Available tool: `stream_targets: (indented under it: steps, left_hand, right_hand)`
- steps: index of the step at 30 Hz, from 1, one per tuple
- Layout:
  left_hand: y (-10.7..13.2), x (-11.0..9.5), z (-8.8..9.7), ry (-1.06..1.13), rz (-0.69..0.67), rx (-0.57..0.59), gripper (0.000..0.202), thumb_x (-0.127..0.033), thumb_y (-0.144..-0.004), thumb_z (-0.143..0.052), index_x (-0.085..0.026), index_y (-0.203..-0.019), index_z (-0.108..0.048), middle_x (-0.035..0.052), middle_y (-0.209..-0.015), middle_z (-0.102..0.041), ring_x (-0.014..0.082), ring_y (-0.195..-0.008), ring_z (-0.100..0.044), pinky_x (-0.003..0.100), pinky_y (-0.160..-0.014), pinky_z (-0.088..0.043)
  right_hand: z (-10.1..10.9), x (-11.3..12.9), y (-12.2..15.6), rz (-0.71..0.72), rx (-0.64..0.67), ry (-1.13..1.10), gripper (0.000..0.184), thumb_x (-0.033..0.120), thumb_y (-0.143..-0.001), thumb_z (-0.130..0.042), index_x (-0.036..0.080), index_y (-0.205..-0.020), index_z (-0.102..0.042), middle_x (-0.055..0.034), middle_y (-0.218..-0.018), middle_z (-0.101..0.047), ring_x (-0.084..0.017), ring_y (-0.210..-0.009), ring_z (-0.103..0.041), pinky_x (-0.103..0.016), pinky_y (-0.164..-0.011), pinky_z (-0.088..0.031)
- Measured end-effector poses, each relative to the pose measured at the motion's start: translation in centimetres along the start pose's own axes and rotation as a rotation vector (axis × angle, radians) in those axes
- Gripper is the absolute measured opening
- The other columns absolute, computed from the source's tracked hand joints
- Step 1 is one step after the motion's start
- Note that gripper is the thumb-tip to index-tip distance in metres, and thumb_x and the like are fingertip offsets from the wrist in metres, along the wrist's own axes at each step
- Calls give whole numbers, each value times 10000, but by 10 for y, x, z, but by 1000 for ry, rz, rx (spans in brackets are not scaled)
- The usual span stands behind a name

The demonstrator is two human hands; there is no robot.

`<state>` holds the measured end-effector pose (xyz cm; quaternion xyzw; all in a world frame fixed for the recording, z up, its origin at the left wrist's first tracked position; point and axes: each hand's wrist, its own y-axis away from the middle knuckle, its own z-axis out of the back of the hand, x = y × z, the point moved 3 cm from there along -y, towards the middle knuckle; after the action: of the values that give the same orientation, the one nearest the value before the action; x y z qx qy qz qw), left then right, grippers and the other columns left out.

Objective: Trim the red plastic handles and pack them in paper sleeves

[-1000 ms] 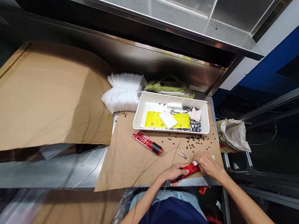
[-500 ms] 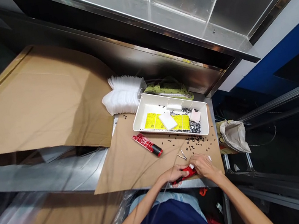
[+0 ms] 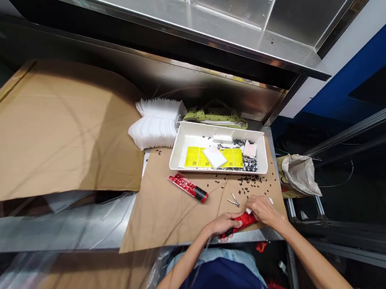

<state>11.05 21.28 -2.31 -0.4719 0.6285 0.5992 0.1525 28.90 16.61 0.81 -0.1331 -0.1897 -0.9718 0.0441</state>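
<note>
My left hand (image 3: pixel 225 224) is closed around a red and black plastic casing part (image 3: pixel 245 219) at the front edge of the cardboard sheet. My right hand (image 3: pixel 263 210) bends over the part's right end, fingers pinched on a small white piece (image 3: pixel 248 211) that looks like cloth or foam. Whether the white piece touches the casing is hard to tell. Just beyond my hands lies a small metal tool with two thin arms (image 3: pixel 234 200). A second red and black casing part (image 3: pixel 187 187) rests farther left on the cardboard.
A white tray (image 3: pixel 172 164) holds yellow label sheets (image 3: pixel 232 157), a white block (image 3: pixel 215 156) and many small black pieces. More black pieces (image 3: pixel 250 181) are scattered before it. White foam sheets (image 3: pixel 155 123) stand behind, a large cardboard box (image 3: pixel 49 135) to the left, a paper bag (image 3: pixel 301 175) to the right.
The whole view has shifted slightly. Both hands stay on the red casing part, and a little more of its red surface shows between them.
</note>
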Motion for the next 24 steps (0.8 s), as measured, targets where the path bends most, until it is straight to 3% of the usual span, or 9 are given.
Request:
stream_targets:
  steps: [4,7,11,15,19,21,24]
  left_hand:
    - [10,-6,0,6,-31,10,708,-395,-855,-615,-82,-1483,-520,-66,-524,-417,109,-418,-388,244,-440,-329]
    - [32,-16,3,17,-108,1,820,-532,-869,-636,-110,-1545,-441,-55,-577,-474,102,-423,-428,247,-465,-343]
    - [72,-35,8,103,-261,-14,1023,-745,-845,-595,-138,-1615,-304,-40,-647,-517,113,-483,-492,241,-501,-373]
    - [97,-49,9,220,-340,-22,1069,-766,-818,-633,-176,-1632,-266,-16,-695,-585,105,-490,-504,234,-521,-403]
    - [110,-47,14,291,-403,-120,1053,-780,-796,-643,-233,-1625,-294,16,-830,-619,93,-502,-531,223,-508,-397]
    - [115,-37,21,293,-417,-206,1035,-786,-806,-614,-239,-1625,-296,35,-884,-640,114,-549,-572,241,-544,-439]
    - [127,-7,34,196,-410,-401,930,-753,-881,-502,-240,-1629,-293,96,-1024,-709,221,-780,-692,316,-697,-544]
  right_hand:
    - [9,-30,14,-130,-106,-127,212,91,-836,-536,220,-817,-703,-57,-907,-734,-214,-926,-639,-282,-790,-412]
    - [21,-60,36,-288,-260,-254,211,242,-881,-525,212,-948,-723,-81,-1016,-748,-243,-966,-654,-311,-819,-450]
    - [22,-77,54,-408,-428,-458,460,500,-892,-479,157,-1104,-701,-116,-1014,-758,-259,-869,-677,-344,-786,-507]
    - [8,-61,48,-399,-476,-612,561,634,-850,-473,145,-1008,-699,-102,-855,-746,-256,-749,-665,-344,-700,-523]
    - [-4,-32,29,-327,-424,-681,447,628,-834,-532,199,-811,-653,-44,-696,-676,-227,-641,-619,-318,-613,-499]
    - [-8,-12,14,-276,-403,-681,376,570,-828,-557,207,-798,-654,-67,-786,-697,-240,-728,-647,-336,-690,-527]
    - [-10,31,-16,-182,-385,-670,276,447,-797,-609,199,-872,-702,-146,-1176,-692,-295,-1112,-643,-394,-986,-502]
